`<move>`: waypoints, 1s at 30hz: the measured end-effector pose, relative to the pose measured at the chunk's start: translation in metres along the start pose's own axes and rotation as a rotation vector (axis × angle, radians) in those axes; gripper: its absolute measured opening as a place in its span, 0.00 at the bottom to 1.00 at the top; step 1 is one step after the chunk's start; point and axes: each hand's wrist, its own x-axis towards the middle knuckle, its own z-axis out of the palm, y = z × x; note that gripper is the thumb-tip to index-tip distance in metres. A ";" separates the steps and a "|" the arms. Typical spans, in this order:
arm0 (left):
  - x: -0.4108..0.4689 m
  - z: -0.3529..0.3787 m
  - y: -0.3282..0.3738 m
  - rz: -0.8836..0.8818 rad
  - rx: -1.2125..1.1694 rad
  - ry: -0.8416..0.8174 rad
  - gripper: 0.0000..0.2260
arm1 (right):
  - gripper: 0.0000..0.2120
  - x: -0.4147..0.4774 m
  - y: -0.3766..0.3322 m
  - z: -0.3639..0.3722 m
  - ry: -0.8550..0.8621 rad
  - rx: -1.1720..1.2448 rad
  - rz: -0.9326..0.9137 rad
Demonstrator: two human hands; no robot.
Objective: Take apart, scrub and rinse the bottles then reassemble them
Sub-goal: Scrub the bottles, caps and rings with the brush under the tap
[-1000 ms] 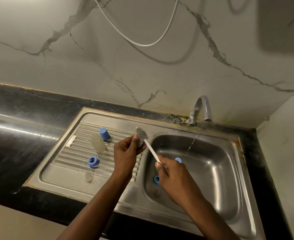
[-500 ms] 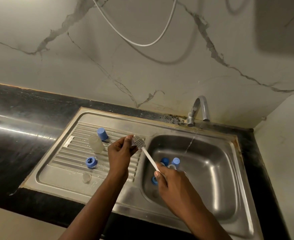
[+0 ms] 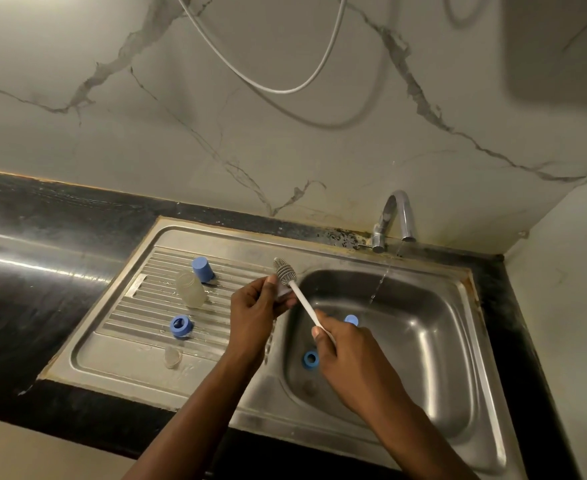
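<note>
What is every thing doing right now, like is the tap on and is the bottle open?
Tap, running a thin stream.
Brush, handle gripped by right hand, head at left hand.
Left hand, pinches a small pale part.
Bottle, no cap on, on the drainboard.
Blue cap, off, beside the bottle.
Blue ring, loose on the drainboard.
Second blue ring, loose in the basin.

A clear bottle [image 3: 191, 289], blue cap [image 3: 202, 269], blue ring [image 3: 180, 326] and clear teat [image 3: 172, 357] are set on the drainboard [image 3: 139, 299]; a second ring [image 3: 310, 358] and second cap [image 3: 351, 319] are seen in the basin [image 3: 423, 341].
</note>
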 end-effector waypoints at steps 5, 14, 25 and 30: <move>0.012 -0.011 0.005 -0.074 -0.098 0.085 0.10 | 0.19 -0.010 0.009 0.000 0.007 0.007 -0.025; 0.005 -0.006 0.000 -0.092 -0.086 0.047 0.07 | 0.19 -0.008 0.010 0.004 0.022 0.003 0.010; 0.013 -0.019 0.001 -0.130 -0.121 -0.018 0.07 | 0.17 -0.001 0.003 -0.001 0.009 0.091 0.033; 0.014 -0.021 0.000 -0.085 -0.063 0.056 0.08 | 0.16 -0.004 0.001 -0.002 -0.035 0.120 0.035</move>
